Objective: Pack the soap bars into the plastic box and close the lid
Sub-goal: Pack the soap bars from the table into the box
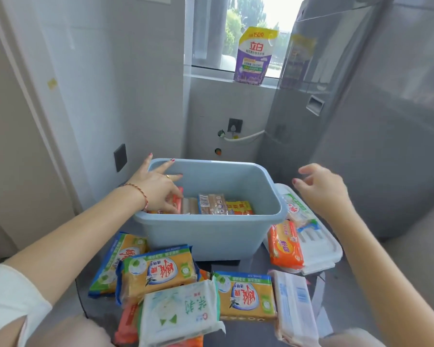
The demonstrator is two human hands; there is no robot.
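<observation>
A light blue plastic box [211, 234] stands open on the floor in front of me. Several wrapped soap bars [213, 204] lie on its bottom. My left hand [158, 189] reaches in at the left side, thumb and lower fingers closed on a red-wrapped soap bar [179, 200], index and middle fingers spread towards the rim. My right hand [321, 189] hovers with fingers apart to the right of the box, holding nothing. Below it lies the white lid [318, 249], with an orange soap pack [285, 244] and a green-white pack [296, 209] on it.
More soap packs lie in front of the box: yellow ones [158, 271], [246, 294], a white-green one [181, 311] and a white one [295, 306]. A grey appliance [361, 146] stands at the right. A purple detergent pouch [256, 56] sits on the window sill.
</observation>
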